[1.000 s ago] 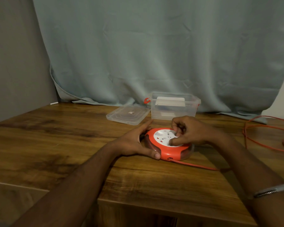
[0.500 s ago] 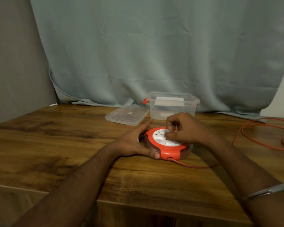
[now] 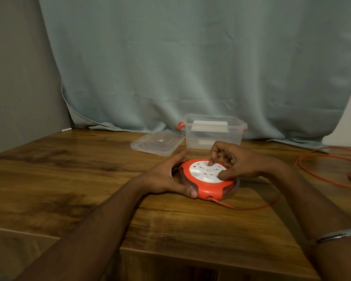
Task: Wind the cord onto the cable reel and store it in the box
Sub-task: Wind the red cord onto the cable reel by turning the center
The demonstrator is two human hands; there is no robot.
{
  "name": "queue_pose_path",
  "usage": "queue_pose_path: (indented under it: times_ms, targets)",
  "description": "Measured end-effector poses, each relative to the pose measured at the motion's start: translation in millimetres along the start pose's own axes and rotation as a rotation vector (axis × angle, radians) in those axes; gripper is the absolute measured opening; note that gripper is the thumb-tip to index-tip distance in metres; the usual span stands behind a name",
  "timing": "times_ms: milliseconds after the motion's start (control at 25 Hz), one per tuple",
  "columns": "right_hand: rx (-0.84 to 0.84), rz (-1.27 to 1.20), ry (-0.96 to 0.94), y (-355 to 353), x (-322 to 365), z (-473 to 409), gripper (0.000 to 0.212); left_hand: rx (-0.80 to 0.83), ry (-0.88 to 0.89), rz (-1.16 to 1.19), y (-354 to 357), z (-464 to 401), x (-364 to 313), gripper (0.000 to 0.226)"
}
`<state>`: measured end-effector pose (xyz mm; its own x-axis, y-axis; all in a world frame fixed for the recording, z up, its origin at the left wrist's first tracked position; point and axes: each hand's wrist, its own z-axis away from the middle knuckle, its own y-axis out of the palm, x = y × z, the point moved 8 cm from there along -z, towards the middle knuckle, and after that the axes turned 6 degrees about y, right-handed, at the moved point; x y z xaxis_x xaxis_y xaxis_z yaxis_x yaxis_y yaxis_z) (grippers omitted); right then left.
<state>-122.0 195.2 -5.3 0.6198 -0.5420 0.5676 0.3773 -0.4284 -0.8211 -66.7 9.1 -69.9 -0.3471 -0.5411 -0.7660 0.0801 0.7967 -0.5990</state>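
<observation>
1. Orange cable reel (image 3: 208, 184) lies flat on the bench (image 3: 69, 179), socket face up; my left hand (image 3: 166, 179) clasps its rim to brace it.
2. My right hand (image 3: 234, 162) pinches the white hub, fingers set to turn it.
3. Cord (image 3: 243, 206) exits the near edge, trailing right; the box (image 3: 214, 131) waits open behind.

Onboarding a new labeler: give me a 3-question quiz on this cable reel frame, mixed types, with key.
1. True or false: the box has its lid on.
2. Which hand steadies the side of the cable reel?
A. left hand
B. right hand
C. neither
3. Fill in: the loose cord leaves the reel at its near edge and runs to the ____ side of the table.

Key: 1 false, the lid lies beside the box; 2 A, the right hand's fingers work the white centre; 3 right.
</observation>
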Motion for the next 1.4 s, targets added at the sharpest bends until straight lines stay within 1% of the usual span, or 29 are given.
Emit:
queue_pose_path:
  times_ms: [160,280,400,520,640,760,800,840,960,1040,1120,1200,1280,1400]
  targets:
    - [-0.063,0.033,0.005,-0.4,2.5,-1.5,0.042,-0.003,0.006,0.002,-0.5,-0.3,0.1,0.141]
    - [-0.105,0.108,0.004,-0.3,5.7,-1.8,0.037,-0.011,0.014,0.003,-1.3,-1.1,0.6,0.145]
    - [-0.145,0.261,0.055,2.7,7.7,-2.9,0.051,-0.015,0.020,0.007,-0.3,-0.3,0.3,0.147]
    - [-0.240,0.438,0.079,7.2,15.8,-4.6,0.063,-0.017,0.023,0.013,0.6,0.1,-1.1,0.140]
    - [-0.313,0.463,0.045,9.2,23.8,-6.8,0.065,-0.016,0.029,0.006,-0.7,-0.4,-2.3,0.137]
    - [-0.289,0.442,-0.018,11.5,27.0,-9.6,0.066,-0.006,0.021,0.013,-1.0,0.0,-0.7,0.142]
    - [-0.280,0.421,-0.044,11.6,27.8,-9.4,0.063,-0.006,0.020,0.011,-1.3,0.1,-0.5,0.142]
    - [-0.277,0.394,-0.063,11.2,28.6,-8.8,0.056,-0.009,0.019,0.011,-1.4,-0.1,-0.1,0.142]
    - [-0.241,0.241,-0.111,5.3,31.2,-4.0,0.011,-0.014,0.016,0.008,-2.1,-0.4,0.6,0.141]
    - [-0.131,0.210,-0.063,6.2,26.8,-1.6,0.033,-0.012,0.009,0.004,-1.8,0.0,0.4,0.141]
    - [-0.032,0.173,-0.002,8.3,17.8,-2.4,0.048,-0.009,0.006,0.004,-2.0,-0.1,0.0,0.140]
    - [0.008,0.111,0.033,6.0,8.2,-2.8,0.055,-0.001,0.001,-0.006,-1.7,-1.4,-0.2,0.140]
    - [0.033,0.095,0.043,2.8,3.3,-1.0,0.061,0.003,0.000,-0.005,-1.3,-1.9,1.2,0.144]
    - [0.008,0.083,0.057,-0.2,3.5,2.0,0.063,0.006,-0.014,-0.003,-1.2,-0.5,3.9,0.148]
